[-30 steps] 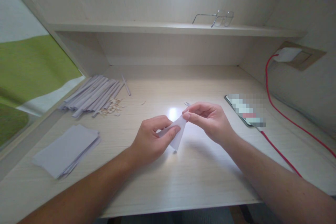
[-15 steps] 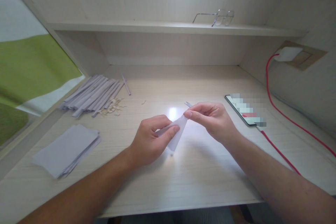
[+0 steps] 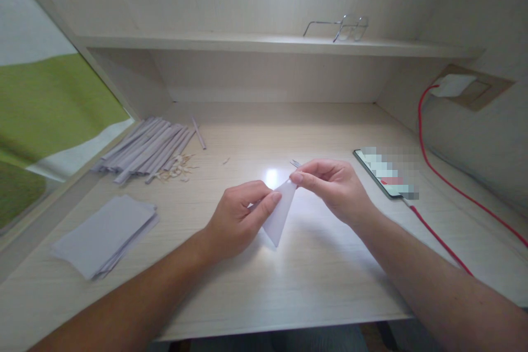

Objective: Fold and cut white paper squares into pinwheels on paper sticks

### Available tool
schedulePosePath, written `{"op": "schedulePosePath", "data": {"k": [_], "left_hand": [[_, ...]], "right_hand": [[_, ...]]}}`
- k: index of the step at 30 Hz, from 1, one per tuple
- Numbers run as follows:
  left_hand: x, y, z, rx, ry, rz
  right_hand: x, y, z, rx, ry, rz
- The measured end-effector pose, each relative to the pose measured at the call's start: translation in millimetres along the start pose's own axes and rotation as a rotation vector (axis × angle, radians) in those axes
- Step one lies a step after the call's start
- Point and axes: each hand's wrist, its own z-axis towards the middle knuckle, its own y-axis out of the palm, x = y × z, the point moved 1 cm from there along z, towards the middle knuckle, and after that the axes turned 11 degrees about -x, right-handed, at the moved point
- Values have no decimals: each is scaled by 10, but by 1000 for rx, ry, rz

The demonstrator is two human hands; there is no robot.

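White paper sheet, small and partly rolled into a cone shape, held in the air just above the pale wood-grain worktop, between both hands; left hand grips its left edge, thumb and forefinger closed on the paper, thumb tip lying on the upper face; right hand pinches the top corner between thumb and forefinger, fingers narrow and closed on it; pointed lower end of the paper hangs free below the left thumb, not touching the worktop as far as I can tell; thin metal tip sticks out behind the right fingers, can't tell what it is.

Around: bundle of grey rolled paper sticks far left on the worktop, light shavings just beside them; flat stack of grey paper sheets near left front; black smartphone right of the right hand, red cable running from it to the white charger in the wall socket; wire-framed glasses on the shelf above.
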Motion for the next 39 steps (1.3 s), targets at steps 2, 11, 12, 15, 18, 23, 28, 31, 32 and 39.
{"op": "schedulePosePath", "data": {"k": [2,11,12,15,18,23,28,31,32,39], "left_hand": [[-6,5,-5,17,10,20],[3,19,-18,55,82,132],[10,19,-22,58,86,138],[29,16,-27,69,86,142],[42,8,-21,77,84,136],[39,4,-16,91,84,129],[29,8,-18,100,85,111],[30,5,-16,108,92,106],[31,4,-16,111,92,106],[35,3,-24,111,86,103]], "right_hand": [[2,6,3,-12,6,27],[-4,59,-33,-97,44,36],[-6,60,-36,-96,42,33],[-8,58,-38,-97,43,36],[-6,54,-32,-91,39,35],[-1,40,-27,-91,27,18],[-6,30,-28,-85,16,-12],[-13,29,-23,-82,11,-32],[-14,28,-21,-82,8,-33],[26,20,-18,-79,8,3]]}}
